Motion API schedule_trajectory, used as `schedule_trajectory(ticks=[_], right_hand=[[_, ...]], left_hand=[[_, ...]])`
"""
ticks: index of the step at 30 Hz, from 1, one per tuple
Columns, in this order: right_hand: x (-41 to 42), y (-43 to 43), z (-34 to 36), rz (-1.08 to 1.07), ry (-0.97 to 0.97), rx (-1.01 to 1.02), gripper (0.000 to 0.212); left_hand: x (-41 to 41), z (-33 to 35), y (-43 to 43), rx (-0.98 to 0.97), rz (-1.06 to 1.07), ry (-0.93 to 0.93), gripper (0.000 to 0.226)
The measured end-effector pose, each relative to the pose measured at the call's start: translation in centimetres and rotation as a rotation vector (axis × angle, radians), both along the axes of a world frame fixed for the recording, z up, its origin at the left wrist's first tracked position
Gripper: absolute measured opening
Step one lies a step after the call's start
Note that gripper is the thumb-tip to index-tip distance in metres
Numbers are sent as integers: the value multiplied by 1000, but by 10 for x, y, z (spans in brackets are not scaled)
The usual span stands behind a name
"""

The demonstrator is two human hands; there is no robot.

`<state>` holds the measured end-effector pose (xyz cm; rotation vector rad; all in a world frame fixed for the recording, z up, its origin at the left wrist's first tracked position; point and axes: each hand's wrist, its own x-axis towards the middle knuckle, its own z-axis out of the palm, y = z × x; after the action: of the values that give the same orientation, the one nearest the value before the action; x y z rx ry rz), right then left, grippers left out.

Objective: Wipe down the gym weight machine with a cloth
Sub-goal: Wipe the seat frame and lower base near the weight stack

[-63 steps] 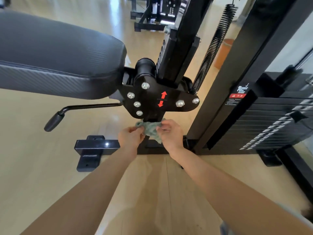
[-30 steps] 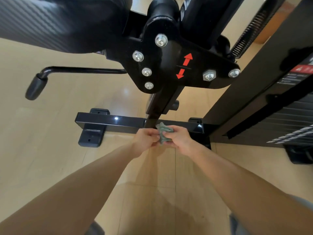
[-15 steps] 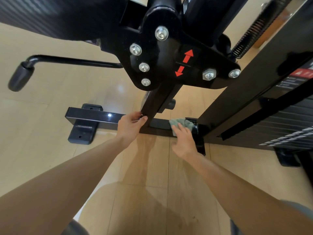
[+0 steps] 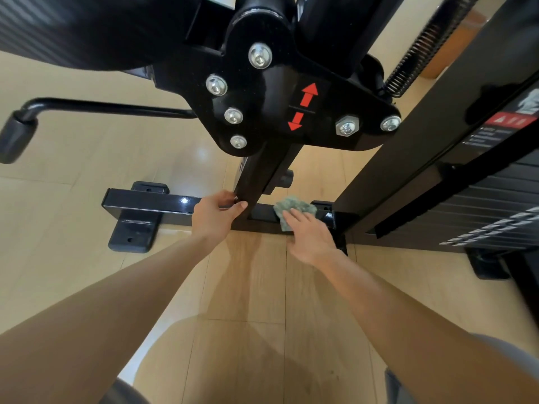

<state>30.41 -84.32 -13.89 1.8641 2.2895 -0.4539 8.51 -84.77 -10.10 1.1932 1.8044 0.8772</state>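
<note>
A black weight machine fills the upper view, with a bolted pivot plate (image 4: 280,112) bearing red arrows. Its square post (image 4: 268,173) drops to a glossy black base bar (image 4: 151,202) on the floor. My left hand (image 4: 214,217) grips the foot of the post, fingers curled round its edge. A crumpled green cloth (image 4: 293,207) lies on the base bar to the right of the post. My right hand (image 4: 309,236) presses it down with straight fingers.
A padded black seat (image 4: 87,30) hangs overhead at the upper left, with a lever handle (image 4: 17,138) sticking out to the left. The weight stack (image 4: 493,211) and its slanted frame stand at the right. A coil spring (image 4: 423,48) runs up behind. Light wooden floor lies below.
Both hands held the cloth together under the plate, then sank to the base bar. The left hand let go and took the post; the right carried the cloth rightward onto the bar.
</note>
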Motion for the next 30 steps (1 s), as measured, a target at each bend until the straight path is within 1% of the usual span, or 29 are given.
schedule_trajectory(ticks=[4,7,11,14,18,20,22,24,26,28,30], right_hand=[[22,7,3,-199,-83,11,64],[19,7,2,-246,-75,36,54],[-3,2,3,-100,2,73,52],[-16,-2,3,43,41,50,56],[-15,-6,3,228,10,17,49],[-4,-5,5,237,-9,12,46],[9,-3,7,170,20,28,44],[21,0,9,56,31,44,41],[29,0,11,-101,38,72,31],[30,-2,15,-238,-14,108,19],[27,-1,12,-289,-31,105,18]], left_hand=[[2,2,-1,-1,11,7,31],[2,2,0,-8,8,17,30],[3,2,1,-11,1,36,29],[3,2,2,-15,2,48,27],[2,1,3,-23,7,43,29],[2,3,3,-26,1,40,31],[2,4,3,-26,-3,38,33],[4,5,3,-30,-4,47,34],[5,5,4,-29,-6,52,34],[6,5,3,-30,-2,46,35],[6,4,3,-36,0,34,35]])
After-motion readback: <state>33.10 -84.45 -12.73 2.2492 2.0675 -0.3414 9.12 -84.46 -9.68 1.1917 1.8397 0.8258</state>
